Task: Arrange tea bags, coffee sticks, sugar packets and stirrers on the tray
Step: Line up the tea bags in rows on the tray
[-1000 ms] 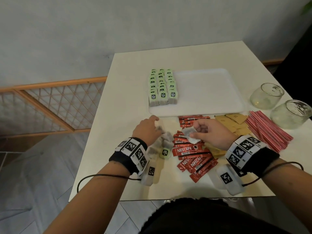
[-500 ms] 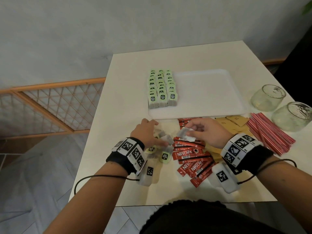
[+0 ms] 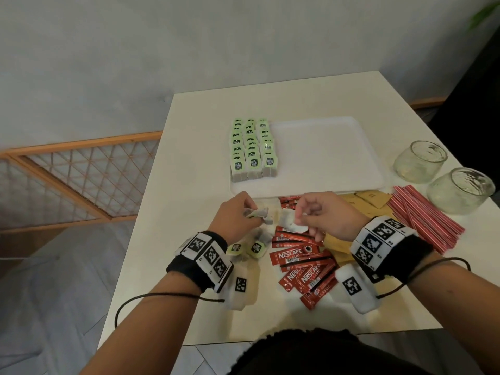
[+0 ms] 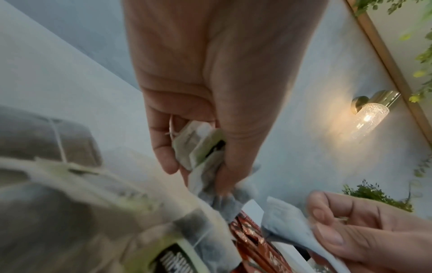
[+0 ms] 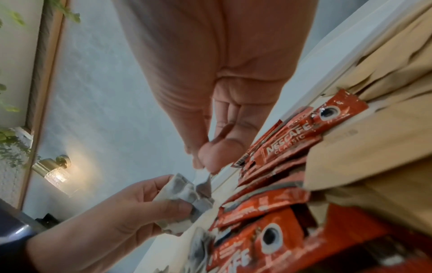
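A white tray [image 3: 324, 158] lies mid-table with three rows of green-tagged tea bags [image 3: 253, 150] lined up along its left side. Just in front of the tray, my left hand [image 3: 238, 215] grips a small bunch of tea bags [image 4: 201, 149]. My right hand [image 3: 322, 215] pinches a single tea bag [image 3: 289, 221] beside it. Loose tea bags [image 3: 255, 247] lie under my left wrist. Red coffee sticks [image 3: 303, 258] are heaped between my wrists, brown sugar packets [image 3: 370, 198] lie behind my right hand, and red stirrers [image 3: 424, 215] lie to the right.
Two glass jars [image 3: 419, 161] [image 3: 460, 189] stand at the table's right edge beyond the stirrers. A wooden lattice rail [image 3: 81, 174] runs along the floor on the left. The tray's right two thirds holds nothing.
Both hands have lifted and moved forward toward the tray's near edge. The left hand has gathered tea bags off the table; the right still holds its tea bag.
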Demonstrator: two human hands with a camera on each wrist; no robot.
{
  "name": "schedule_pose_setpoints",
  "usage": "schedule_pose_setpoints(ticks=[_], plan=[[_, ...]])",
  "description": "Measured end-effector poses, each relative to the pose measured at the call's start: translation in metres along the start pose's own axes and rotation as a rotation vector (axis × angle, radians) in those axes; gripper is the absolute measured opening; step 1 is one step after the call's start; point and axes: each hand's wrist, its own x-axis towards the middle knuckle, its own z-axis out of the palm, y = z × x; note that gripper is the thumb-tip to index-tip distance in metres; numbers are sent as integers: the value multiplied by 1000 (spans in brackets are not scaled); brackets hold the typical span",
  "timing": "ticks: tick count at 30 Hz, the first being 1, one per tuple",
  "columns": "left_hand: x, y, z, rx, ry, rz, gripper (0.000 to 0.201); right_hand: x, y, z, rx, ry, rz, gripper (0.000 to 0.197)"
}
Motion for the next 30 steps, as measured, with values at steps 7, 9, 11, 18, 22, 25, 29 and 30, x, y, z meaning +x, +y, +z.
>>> schedule_pose_setpoints(ticks=[7, 9, 11, 18, 22, 25, 29, 30], plan=[[7, 2, -16, -433, 126, -87, 34, 17, -14, -15, -20, -42, -12, 33], [10, 3, -20, -547, 130, -117, 25, 25, -20, -20, -75, -53, -39, 40], [12, 4, -23, -691, 124, -159, 25, 34, -26, -25, -121, -28, -64, 35], [33, -3, -34, -840, 151, -205, 26, 81, -38, -20, -128, 91, -97, 15], [45, -9, -40, -814, 164, -189, 18, 107, -42, -5, -211, 64, -69, 13], [53, -15, -44, -824, 163, -195, 17, 125, -40, 0, -327, 64, -41, 12], [59, -23, -46, -887, 165, -219, 20, 142, -40, 2, -456, 124, -64, 15], [60, -24, -45, -914, 164, -230, 20, 145, -40, 3, -445, 129, -76, 15]])
